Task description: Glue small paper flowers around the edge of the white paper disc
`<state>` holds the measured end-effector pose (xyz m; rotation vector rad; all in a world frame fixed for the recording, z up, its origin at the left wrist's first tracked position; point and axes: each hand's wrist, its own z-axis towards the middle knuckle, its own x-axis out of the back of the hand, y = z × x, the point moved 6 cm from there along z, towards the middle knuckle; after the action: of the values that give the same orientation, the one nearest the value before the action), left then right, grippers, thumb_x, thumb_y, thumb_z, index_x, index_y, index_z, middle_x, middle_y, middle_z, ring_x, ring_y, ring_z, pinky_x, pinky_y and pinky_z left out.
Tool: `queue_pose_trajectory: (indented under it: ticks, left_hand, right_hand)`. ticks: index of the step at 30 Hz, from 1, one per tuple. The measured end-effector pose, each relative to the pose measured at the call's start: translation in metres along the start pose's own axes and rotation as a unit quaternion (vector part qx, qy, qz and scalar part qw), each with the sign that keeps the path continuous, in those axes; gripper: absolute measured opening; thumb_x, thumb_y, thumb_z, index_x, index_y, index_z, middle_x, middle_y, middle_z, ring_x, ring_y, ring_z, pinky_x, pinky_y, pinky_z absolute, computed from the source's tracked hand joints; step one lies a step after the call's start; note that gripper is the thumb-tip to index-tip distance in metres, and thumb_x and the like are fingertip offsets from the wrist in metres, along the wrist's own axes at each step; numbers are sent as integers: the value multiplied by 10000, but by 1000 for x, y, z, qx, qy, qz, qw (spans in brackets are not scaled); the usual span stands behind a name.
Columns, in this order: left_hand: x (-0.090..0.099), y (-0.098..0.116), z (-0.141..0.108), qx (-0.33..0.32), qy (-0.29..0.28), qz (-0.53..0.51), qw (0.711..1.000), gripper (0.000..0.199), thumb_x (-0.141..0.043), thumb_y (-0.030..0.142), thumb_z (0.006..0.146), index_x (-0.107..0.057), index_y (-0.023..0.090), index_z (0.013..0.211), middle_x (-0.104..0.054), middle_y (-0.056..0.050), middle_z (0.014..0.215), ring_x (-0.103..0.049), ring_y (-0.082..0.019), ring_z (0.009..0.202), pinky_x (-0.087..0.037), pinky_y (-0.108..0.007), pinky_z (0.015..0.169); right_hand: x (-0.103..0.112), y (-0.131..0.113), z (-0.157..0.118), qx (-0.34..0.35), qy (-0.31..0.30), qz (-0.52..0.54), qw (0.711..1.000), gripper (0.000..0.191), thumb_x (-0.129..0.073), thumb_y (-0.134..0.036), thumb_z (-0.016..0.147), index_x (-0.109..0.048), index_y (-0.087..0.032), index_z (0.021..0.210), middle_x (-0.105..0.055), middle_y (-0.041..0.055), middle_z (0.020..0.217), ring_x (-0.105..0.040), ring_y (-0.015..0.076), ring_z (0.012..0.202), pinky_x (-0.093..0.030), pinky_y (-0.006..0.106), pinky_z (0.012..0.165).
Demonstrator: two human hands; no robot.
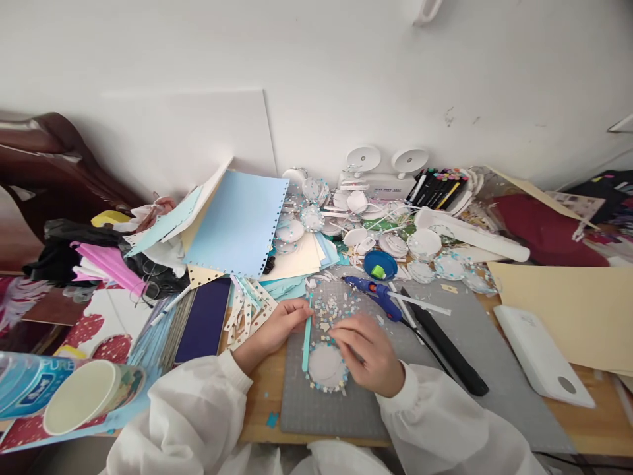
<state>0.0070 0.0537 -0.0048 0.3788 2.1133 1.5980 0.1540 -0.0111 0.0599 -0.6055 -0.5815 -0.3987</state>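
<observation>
My left hand (287, 322) is closed, with thumb and fingertips at the upper part of a thin turquoise stick (306, 346). The stick points down toward me, along the left edge of a round white disc (326, 365). Small blue, white and cream stars line the disc's rim as it lies on the grey cutting mat (336, 419). Over the disc's right side, my right hand (368, 351) has its fingertips drawn together; whatever is between them is too small to make out. Loose paper stars (336, 302) are scattered just beyond both hands.
A blue glue gun (378, 293), a black bar (448, 346) and a blue lid (380, 265) lie on or beside the mat. Many star-trimmed white discs pile up behind. Left are punched paper sheets (237, 221) and a paper cup (82, 399); right, a white power bank (541, 356).
</observation>
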Motion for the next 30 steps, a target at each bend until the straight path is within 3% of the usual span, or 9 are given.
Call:
queue_pose_trajectory:
  ticks: [3, 7, 9, 13, 16, 18, 21, 26, 30]
  left_hand:
    - [4, 1, 0, -8, 15, 29, 999, 353, -598, 405, 793, -513, 138, 578, -297, 72, 505, -206, -67, 468, -142, -235, 478]
    - [8, -3, 0, -24, 10, 50, 998, 307, -598, 355, 785, -548, 133, 579, -331, 58, 512, -270, -85, 505, -188, -237, 504]
    - [9, -4, 0, -34, 5, 58, 998, 305, -589, 343, 787, -542, 136, 568, -363, 47, 525, -305, -95, 531, -218, -237, 526]
    - [8, -1, 1, -44, -1, 71, 997, 310, -579, 318, 784, -528, 141, 535, -376, 39, 525, -332, -104, 550, -247, -241, 557]
    - [7, 1, 1, -46, -4, 77, 996, 298, -572, 309, 772, -532, 142, 529, -378, 38, 514, -333, -105, 542, -247, -242, 555]
    - [7, 1, 1, -46, -4, 79, 996, 299, -565, 309, 768, -521, 145, 523, -401, 34, 515, -340, -106, 539, -254, -242, 553]
    - [7, 1, 1, -44, -6, 81, 996, 300, -565, 308, 764, -513, 146, 517, -430, 28, 521, -356, -105, 539, -270, -241, 558]
    - [4, -1, 1, -35, -33, 109, 993, 301, -580, 303, 753, -498, 144, 511, -417, 34, 519, -351, -96, 525, -251, -243, 538]
    - [2, 1, 1, -32, -46, 130, 990, 318, -570, 305, 747, -449, 153, 495, -382, 38, 512, -327, -92, 518, -233, -244, 523]
  right_hand:
    - [22, 21, -20, -100, 104, -49, 988, 213, -545, -64, 823, -606, -202, 973, -647, 59, 833, -596, 194, 784, -477, 338, 713]
    - [44, 59, -46, -251, 208, -137, 935, 149, -555, -162, 826, -556, -192, 972, -570, 46, 810, -555, 203, 739, -472, 358, 705]
    - [45, 71, -49, -260, 191, -193, 926, 243, -576, -215, 804, -524, -172, 1038, -558, 80, 881, -541, 239, 798, -468, 408, 738]
    - [32, 84, -38, -224, 61, -300, 925, 252, -541, -234, 809, -514, -138, 1040, -561, 146, 948, -510, 317, 922, -434, 495, 794]
    - [23, 92, -31, -218, -14, -353, 910, 172, -524, -244, 824, -552, -120, 939, -573, 156, 892, -511, 311, 854, -440, 473, 742]
    - [19, 95, -29, -219, -28, -355, 909, 151, -516, -224, 825, -571, -111, 909, -595, 153, 869, -528, 294, 813, -451, 444, 717]
    - [18, 93, -29, -204, 6, -320, 925, 137, -521, -210, 814, -589, -126, 900, -629, 137, 849, -571, 275, 793, -476, 411, 705]
    - [29, 77, -33, -230, 143, -223, 936, 192, -642, -366, 763, -603, -178, 763, -644, 66, 667, -619, 224, 618, -506, 336, 591]
    - [24, 71, -34, -285, 137, -122, 941, 148, -637, -316, 722, -564, -207, 655, -561, -15, 501, -497, 138, 409, -432, 268, 435]
